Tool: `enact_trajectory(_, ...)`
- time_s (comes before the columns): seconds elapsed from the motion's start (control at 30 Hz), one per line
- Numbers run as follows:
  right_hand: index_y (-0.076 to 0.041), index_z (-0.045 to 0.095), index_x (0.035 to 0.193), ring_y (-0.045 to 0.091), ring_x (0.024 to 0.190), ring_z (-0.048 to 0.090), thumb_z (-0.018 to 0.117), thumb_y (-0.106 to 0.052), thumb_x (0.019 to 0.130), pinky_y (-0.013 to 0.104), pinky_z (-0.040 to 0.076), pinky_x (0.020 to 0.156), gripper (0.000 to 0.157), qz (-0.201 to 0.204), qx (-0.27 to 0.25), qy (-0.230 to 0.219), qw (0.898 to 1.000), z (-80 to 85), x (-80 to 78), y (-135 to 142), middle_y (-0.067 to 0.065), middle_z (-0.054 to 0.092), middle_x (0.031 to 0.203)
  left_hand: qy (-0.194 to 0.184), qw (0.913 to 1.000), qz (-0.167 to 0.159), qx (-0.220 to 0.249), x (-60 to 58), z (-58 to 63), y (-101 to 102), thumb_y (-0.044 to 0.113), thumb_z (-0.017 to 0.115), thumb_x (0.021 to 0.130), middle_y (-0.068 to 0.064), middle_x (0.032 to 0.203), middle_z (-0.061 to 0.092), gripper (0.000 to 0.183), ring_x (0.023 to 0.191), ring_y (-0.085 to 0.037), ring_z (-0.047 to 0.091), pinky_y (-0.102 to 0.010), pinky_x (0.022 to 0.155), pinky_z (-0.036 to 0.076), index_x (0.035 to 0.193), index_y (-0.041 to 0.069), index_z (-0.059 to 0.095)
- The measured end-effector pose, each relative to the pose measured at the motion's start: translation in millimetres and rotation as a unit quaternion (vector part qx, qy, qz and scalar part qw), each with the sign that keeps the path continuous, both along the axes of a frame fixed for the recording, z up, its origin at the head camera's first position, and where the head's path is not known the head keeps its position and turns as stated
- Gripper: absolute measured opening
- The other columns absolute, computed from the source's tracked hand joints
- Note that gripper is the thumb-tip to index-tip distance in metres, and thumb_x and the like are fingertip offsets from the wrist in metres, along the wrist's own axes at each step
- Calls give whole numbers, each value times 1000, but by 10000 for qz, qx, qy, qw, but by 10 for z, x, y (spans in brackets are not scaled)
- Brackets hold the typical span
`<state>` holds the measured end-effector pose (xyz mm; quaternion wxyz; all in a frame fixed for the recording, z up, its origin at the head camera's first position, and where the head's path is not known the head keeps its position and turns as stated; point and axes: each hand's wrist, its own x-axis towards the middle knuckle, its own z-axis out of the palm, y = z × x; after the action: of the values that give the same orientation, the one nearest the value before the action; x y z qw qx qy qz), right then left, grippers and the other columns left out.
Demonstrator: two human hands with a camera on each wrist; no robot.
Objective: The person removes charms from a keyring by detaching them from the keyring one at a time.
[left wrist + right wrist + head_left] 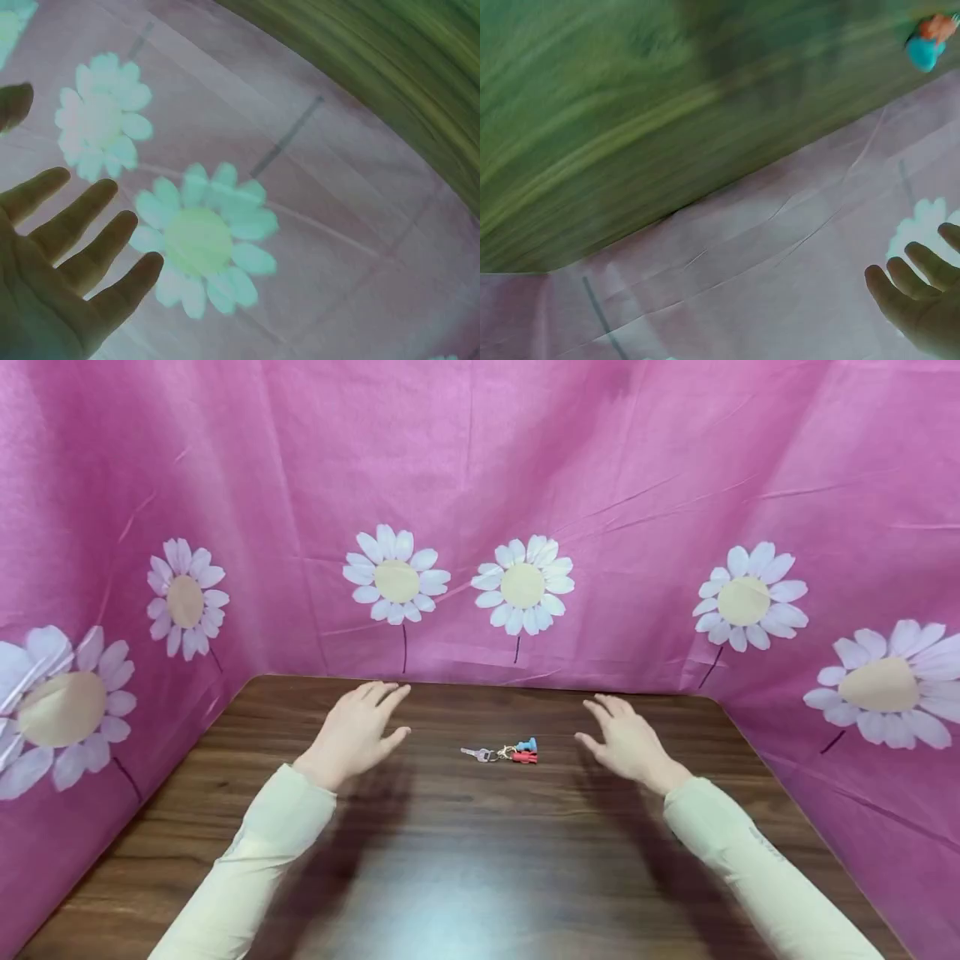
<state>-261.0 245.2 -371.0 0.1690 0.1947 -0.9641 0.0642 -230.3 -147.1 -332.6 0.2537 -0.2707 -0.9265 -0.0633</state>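
The left arm (258,852), covered in a pale cream, long fabric sleeve, is extending forward and inward from the lower left. The right arm (757,852), sleeved in the same pale cream fabric, is mirroring this from the lower right. Both bare wrists (318,768) are showing beyond the cuffs. The bare left grip (355,733) is turning its back to the head camera; its thumb (393,742) is pointing inward, apart from the fingers (79,217), which are spreading in a relaxed, near-straight pose. The bare right grip (630,742) is presenting the same posture, well apart from the left.
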Motion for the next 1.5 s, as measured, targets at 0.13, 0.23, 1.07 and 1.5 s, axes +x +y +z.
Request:
enact_trajectory(0.13,-1,56,120,36,114,49,65,-30,80,50,44,89,49,373,121,254,9989,-160,139,-102,19,56,121,-147,9981,-430,420,93,-206,130,25,67,78,-10,111,62,41,105,-28,56,-42,87,47,114,5,61)
enact_trajectory(0.23,-3,61,112,31,106,55,67,-25,79,45,47,86,40,531,38,294,9981,-271,207,-172,14,61,111,-680,9940,-530,678,132,-403,256,23,66,79,-4,106,64,32,99,-23,59,-40,82,50,108,9,64)
enact_trajectory(1.07,0,60,115,26,105,59,69,-14,79,41,46,89,39,897,-2829,-2578,9195,-430,-511,-728,15,64,111,-3261,9383,-844,786,-864,-840,1006,21,77,70,-2,94,70,32,90,-16,63,-32,84,47,99,9,67)
enact_trajectory(1.5,0,66,103,16,82,61,75,-14,73,31,49,77,35,699,-1487,-2946,9414,-512,-672,-848,10,69,93,-3542,9330,-200,605,-1030,-967,1242,29,77,71,2,89,69,26,87,-14,62,-29,81,47,91,14,69)
